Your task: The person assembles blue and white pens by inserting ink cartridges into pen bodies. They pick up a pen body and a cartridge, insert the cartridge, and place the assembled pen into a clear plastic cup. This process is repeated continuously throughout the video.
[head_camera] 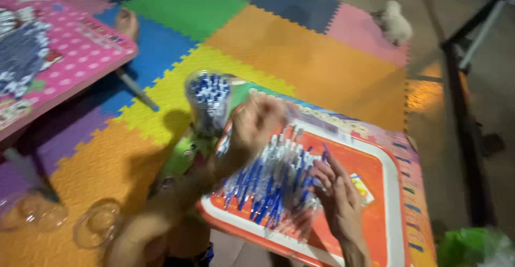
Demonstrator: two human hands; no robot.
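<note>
At the centre of the frame, a row of blue ballpoint pens (pixel 273 178) lies on a small orange counter (pixel 375 192); the right hand (pixel 338 202) rests flat on them with fingers spread, and the left hand (pixel 255 125), blurred, hovers above with fingers curled, whether gripping anything I cannot tell. Keeping the flat palm steady seems wise so the pens stay aligned. A clear cup of pen caps (pixel 209 98) stands just left of the counter, a pink table (pixel 80 57) sits upper left, and empty clear cups (pixel 96 224) lie lower left on the foam mat floor (pixel 300 57).
</note>
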